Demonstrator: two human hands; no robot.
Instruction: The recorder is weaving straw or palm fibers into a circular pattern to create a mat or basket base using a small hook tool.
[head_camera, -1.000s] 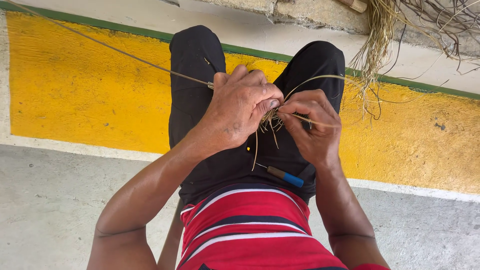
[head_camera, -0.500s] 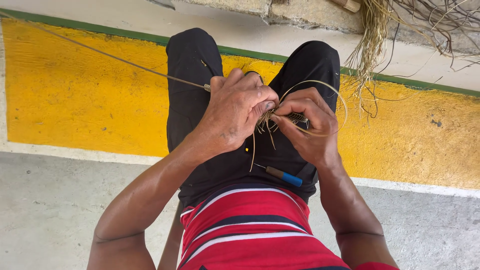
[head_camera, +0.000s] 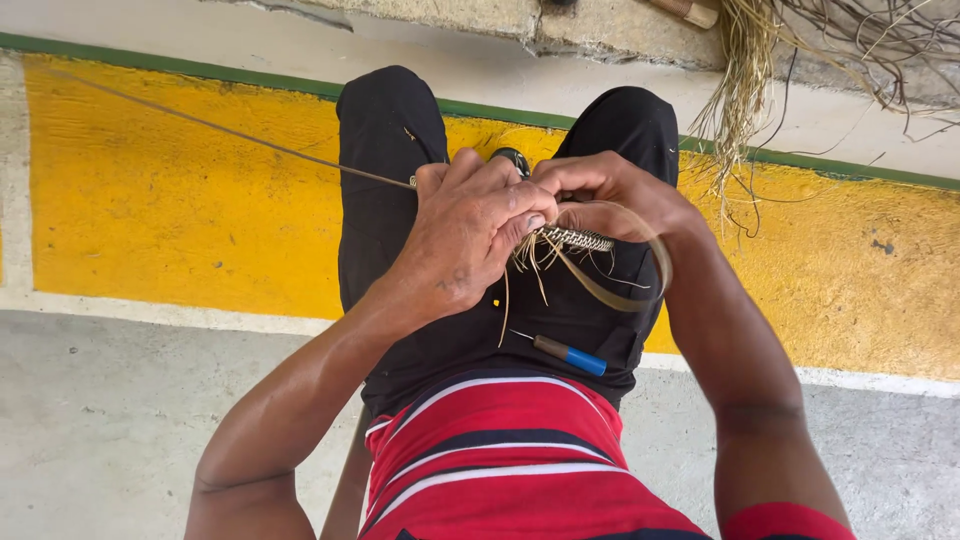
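Gripping a woven strip lying left-right, left hand and right hand both closed.

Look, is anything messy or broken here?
Loose straw ends stick out raggedly below the woven band pinched between the left hand and right hand. A small blue-handled tool lies unheld on the lap. Nothing looks broken.

Two hands weaving a narrow braid over the lap

The left hand and right hand pinch a woven band with loose straw ends hanging below; a long thin strand runs far left over the yellow floor, and a blue-handled awl lies on the black shorts
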